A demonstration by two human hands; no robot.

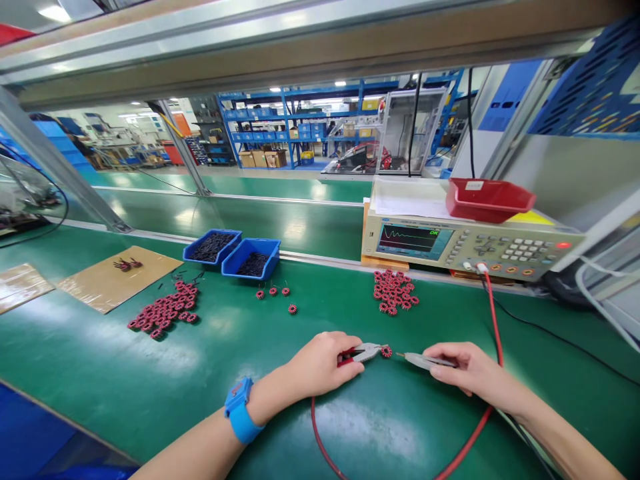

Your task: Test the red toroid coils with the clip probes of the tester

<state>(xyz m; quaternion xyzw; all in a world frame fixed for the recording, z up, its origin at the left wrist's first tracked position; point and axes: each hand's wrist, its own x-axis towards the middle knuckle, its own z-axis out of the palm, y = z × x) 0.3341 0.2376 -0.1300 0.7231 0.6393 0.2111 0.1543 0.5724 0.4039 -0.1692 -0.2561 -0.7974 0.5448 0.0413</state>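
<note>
Big green table (125,380) across the whole lower half of the frame. Long grey shelf bar (300,47) across the top. Pale tester box (470,247) at middle right, with a lit screen (414,240) showing a wavy line. Red tray (487,199) on top of the box, near the right. Brown card sheet (107,283) at the left, with a few dark bits on it. Two blue bins (233,253) side by side in the middle, full of small black parts. Red cable (494,320) from the box down to the lower right, then curling along the bottom.

Left hand (320,365) low in the middle, closed around a metal clip with red handles (363,353). Blue wrist strap (240,410) behind that hand. Right hand (467,367) just to the right, pinching a thin metal probe (425,361) between thumb and fingers.

Pile of red rings (165,310) at the left, near the card sheet. Smaller pile of red rings (395,292) under the box. Four loose rings (275,297) below the bins. One tiny red ring (386,351) at the tip of the clip, low in the middle of the frame, with the probe tip just beside it, not quite touching.
</note>
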